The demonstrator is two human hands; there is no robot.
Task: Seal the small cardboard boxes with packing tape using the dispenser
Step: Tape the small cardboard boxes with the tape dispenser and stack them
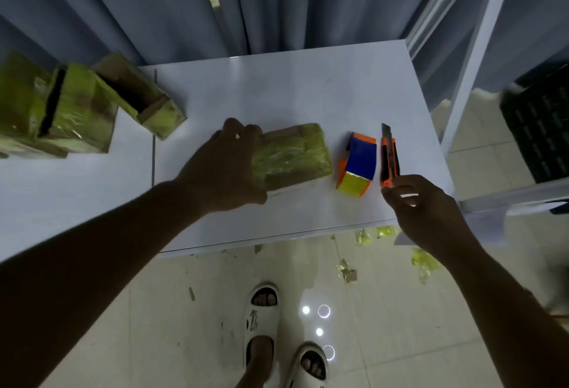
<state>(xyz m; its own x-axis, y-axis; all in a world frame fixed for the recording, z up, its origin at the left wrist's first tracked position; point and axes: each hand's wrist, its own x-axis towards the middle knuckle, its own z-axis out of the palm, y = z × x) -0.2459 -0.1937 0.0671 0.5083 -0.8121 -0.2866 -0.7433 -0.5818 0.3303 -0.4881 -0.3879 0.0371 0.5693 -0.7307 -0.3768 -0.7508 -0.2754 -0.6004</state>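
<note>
Head view: looking down at a small box (292, 153) lying in the middle of the white table (277, 89), already wrapped in shiny yellow-green tape. Left hand (228, 162) gripping the box's left end, fingers curled over the top, pinning it down. Just beside the box, on its right, sitting untouched: the dispenser (357, 166), blue and orange with a yellow roll. Next to that, lying flat: an orange knife (389, 156) with its blade sticking out at the far end. Right hand (421, 209) hovering at the knife's near end, fingers curled; hard to tell whether touching it or pinching it.

Judging from this, looking nearly done with this box, with perhaps only a tape end left to cut. Sitting farther left: two more boxes (58, 110), also shiny with tape. One more box (138, 98) beside them gaping open on top, so probably needing sealing. Lying on the floor (154, 310) below: yellow scraps (425, 261).
</note>
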